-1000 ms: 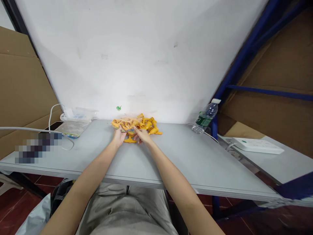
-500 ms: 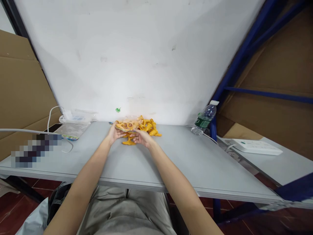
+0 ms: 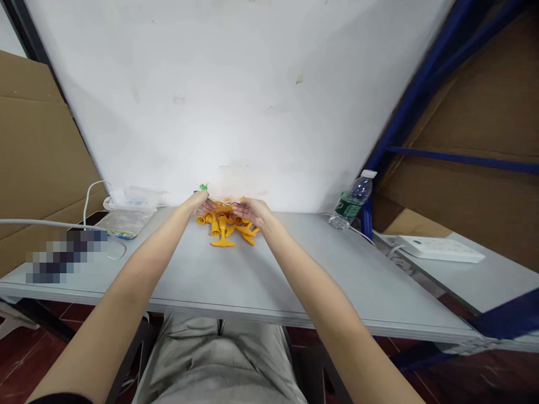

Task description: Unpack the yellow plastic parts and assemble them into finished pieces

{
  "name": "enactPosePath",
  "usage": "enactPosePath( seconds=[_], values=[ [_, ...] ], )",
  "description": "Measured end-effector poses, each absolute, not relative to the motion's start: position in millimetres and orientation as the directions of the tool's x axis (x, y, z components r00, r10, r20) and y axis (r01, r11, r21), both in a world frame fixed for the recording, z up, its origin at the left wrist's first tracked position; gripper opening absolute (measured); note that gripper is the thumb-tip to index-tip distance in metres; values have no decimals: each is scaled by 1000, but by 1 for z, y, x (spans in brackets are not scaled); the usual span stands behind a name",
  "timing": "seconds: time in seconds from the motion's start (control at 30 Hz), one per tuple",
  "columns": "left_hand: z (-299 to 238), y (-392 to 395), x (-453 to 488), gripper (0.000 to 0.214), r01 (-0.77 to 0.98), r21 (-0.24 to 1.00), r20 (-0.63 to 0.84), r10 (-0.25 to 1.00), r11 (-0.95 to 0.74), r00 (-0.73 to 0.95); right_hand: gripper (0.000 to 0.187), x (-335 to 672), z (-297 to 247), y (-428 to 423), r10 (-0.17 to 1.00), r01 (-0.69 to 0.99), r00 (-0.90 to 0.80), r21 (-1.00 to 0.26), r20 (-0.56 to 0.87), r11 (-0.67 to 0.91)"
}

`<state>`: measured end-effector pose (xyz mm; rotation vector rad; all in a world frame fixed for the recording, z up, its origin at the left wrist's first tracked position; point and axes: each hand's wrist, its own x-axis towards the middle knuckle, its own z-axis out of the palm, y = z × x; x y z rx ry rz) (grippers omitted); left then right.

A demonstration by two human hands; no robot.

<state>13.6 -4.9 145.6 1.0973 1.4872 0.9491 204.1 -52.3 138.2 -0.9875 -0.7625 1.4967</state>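
Observation:
Near the back of the table, my left hand [image 3: 199, 203] and my right hand [image 3: 253, 211] grip opposite sides of a clear plastic bag [image 3: 222, 200]. The bag is mostly hidden between the hands, and yellow shows through it. Below and in front of it lies a pile of yellow plastic pieces [image 3: 222, 229]. Some have round cup-like ends, and one with a flared foot points toward me. My fingers are bent around the bag's edges, with the fingertips partly out of sight.
A flat clear packet [image 3: 128, 223] and a white cable [image 3: 86, 205] lie at the left, beside a blurred-out patch. A water bottle [image 3: 352, 201] leans at the back right. Beyond it, a white power strip [image 3: 440, 249] rests on another surface. A white panel [image 3: 252, 101] rises behind the table.
Both hands have risen slightly toward the back panel with the bag, and the right has shifted a little rightward. More yellow pieces now show on the table beneath.

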Motion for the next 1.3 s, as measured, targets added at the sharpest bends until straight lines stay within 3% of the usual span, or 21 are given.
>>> enactPosePath(
  seconds=[0.1,0.27,0.47,0.77,0.87,0.97,1.07,1.17,1.3],
  values=[
    [165,-3,19,26,336,920,-198,979,202,-46,20,203,160,-46,985,-445,49,-887,-163,-125],
    [196,-3,29,30,356,928,-78,992,108,-99,25,201,186,-38,980,-475,193,-878,-44,54],
    [219,-3,27,32,260,965,38,998,-23,-53,20,202,202,-27,953,-408,275,-883,124,232],
    [220,-18,25,37,-83,952,295,955,-295,-8,19,219,211,-18,846,-336,228,-776,483,534],
    [203,-31,27,38,-216,901,389,921,-375,22,26,224,192,-27,862,-361,277,-785,425,503],
    [172,-38,30,39,-332,881,363,932,-336,20,32,224,163,-36,917,-428,321,-828,236,363],
    [133,-38,36,36,-396,882,275,962,-254,-4,42,223,132,-42,985,-536,162,-833,57,136],
    [95,-38,43,29,-393,894,209,976,-218,-66,44,225,104,-44,999,-560,3,-827,44,38],
    [60,-41,47,18,-341,924,139,983,-173,-121,27,228,73,-42,999,-564,25,-824,44,50]
  ],
)
